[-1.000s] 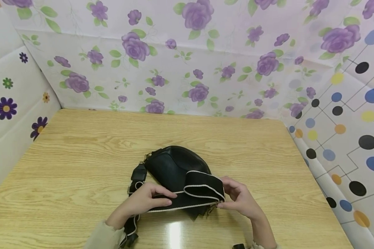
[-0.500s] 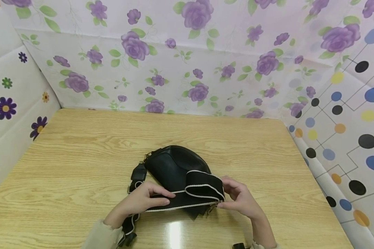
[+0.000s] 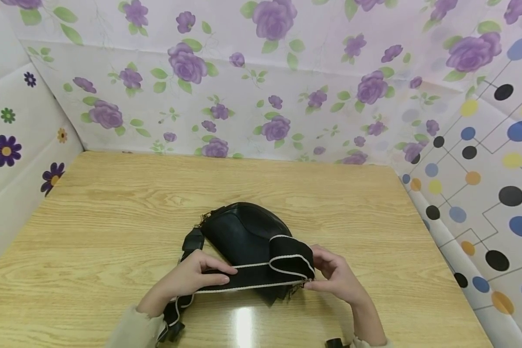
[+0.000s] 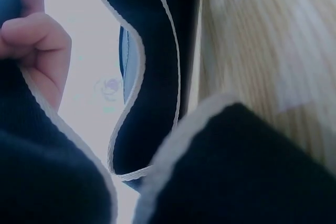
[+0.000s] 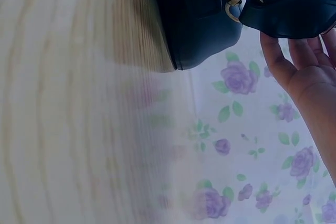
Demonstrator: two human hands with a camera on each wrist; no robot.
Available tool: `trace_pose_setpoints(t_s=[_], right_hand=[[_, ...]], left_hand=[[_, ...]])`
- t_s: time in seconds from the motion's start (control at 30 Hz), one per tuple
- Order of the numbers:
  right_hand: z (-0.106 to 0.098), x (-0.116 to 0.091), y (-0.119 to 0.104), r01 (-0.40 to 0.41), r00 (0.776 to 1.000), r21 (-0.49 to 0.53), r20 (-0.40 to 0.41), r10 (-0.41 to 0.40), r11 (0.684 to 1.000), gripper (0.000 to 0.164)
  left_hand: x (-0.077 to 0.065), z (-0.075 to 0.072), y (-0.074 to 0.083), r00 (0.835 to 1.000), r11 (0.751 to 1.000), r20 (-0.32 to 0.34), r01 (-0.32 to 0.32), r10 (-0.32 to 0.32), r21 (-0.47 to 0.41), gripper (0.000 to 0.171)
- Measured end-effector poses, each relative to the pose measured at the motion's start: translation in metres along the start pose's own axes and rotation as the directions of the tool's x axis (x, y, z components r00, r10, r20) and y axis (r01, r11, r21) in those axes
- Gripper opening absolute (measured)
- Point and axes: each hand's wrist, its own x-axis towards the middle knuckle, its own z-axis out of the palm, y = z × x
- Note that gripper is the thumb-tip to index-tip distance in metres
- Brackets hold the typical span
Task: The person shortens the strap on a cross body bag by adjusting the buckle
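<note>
A black half-moon shoulder bag (image 3: 239, 232) lies on the table, its wide black strap (image 3: 250, 277) edged in white. My left hand (image 3: 195, 275) pinches the strap between thumb and fingers, left of the bag's front. In the left wrist view, curled fingers (image 4: 44, 40) show on the strap. My right hand (image 3: 332, 275) grips the strap's right end, where it doubles back in a loop (image 3: 289, 249). The right wrist view shows a black leather tab (image 5: 286, 17) over the fingers, joined to the bag by a gold clasp (image 5: 231, 3).
The wooden table (image 3: 113, 203) carries the bag near its front. Behind it hangs a floral cloth (image 3: 239, 96), with a dotted cloth (image 3: 483, 193) along the right side. A small black object (image 3: 334, 342) lies by the right wrist. More strap (image 3: 171, 321) trails below the left hand.
My left hand has drawn the strap slightly to the left, and the loop by the right hand has become shorter. The right hand stays almost in place.
</note>
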Motion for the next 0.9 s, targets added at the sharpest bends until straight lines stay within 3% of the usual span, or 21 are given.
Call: trace_pose_setpoints(t_s=[0.3, 0.63, 0.9], right_hand=[[0.0008, 0.0005, -0.0014, -0.006, 1.0, -0.002, -0.007, 0.006, 1.0, 0.053], [-0.001, -0.0034, -0.0031, -0.094, 0.994, 0.001, -0.054, 0.094, 0.996, 0.049], [-0.0024, -0.0044, -0.0016, -0.108, 0.992, -0.002, -0.062, 0.107, 0.994, 0.048]], left_hand=[[-0.0021, -0.0032, 0.0001, 1.0, 0.999, 0.007, -0.021, 0.021, 0.035, 0.021], [-0.0059, -0.0061, 0.0, 1.0, 0.999, 0.009, -0.026, 0.025, 0.031, 0.02], [-0.0082, -0.0083, -0.0002, 0.999, 0.999, 0.015, -0.034, 0.033, 0.033, 0.02]])
